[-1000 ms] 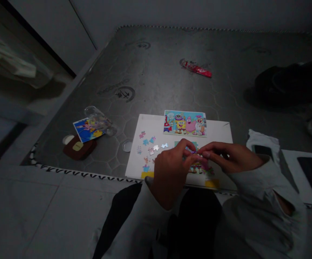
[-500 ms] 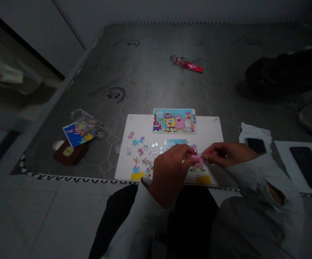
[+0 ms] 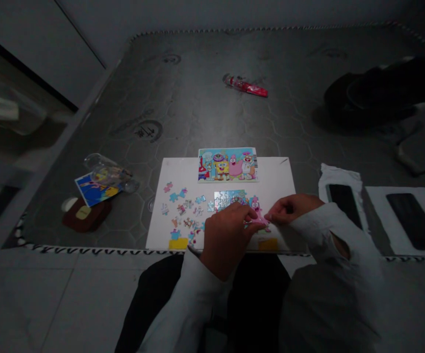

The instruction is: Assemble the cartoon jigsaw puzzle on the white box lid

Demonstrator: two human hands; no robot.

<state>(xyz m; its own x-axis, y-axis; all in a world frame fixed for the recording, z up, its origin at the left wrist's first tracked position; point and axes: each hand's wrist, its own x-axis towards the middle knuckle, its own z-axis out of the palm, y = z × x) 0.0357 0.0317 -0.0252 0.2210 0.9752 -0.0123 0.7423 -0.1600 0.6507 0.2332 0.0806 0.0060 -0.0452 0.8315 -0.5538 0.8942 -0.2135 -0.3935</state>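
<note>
A white board (image 3: pixel 177 171) lies in front of me, bearing a partly assembled jigsaw puzzle (image 3: pixel 224 197) with cartoon figures. My left hand (image 3: pixel 225 238) is closed over the puzzle's lower part, thumb and forefinger at a pink puzzle piece (image 3: pixel 259 219). From the right, my right hand (image 3: pixel 296 208) pinches at the same pink piece's right edge. My left hand covers much of the assembled part. Several loose puzzle pieces (image 3: pixel 178 196) are scattered on the board's left side. Above the puzzle rests a printed picture card (image 3: pixel 228 165) showing the cartoon figures.
Yellow patches (image 3: pixel 178 243) mark the board's near edge. On the left are a clear plastic wrapper (image 3: pixel 111 171), a blue picture card (image 3: pixel 96 190) and a brown case (image 3: pixel 87 215). Dark phones (image 3: pixel 416 220) lie at right, a black bag (image 3: pixel 377 95) beyond them. A red packet (image 3: pixel 247 86) lies farther back.
The view has swung a little, so the scene sits farther left in the picture. Both hands stay at the pink piece, and more of the puzzle's right side shows.
</note>
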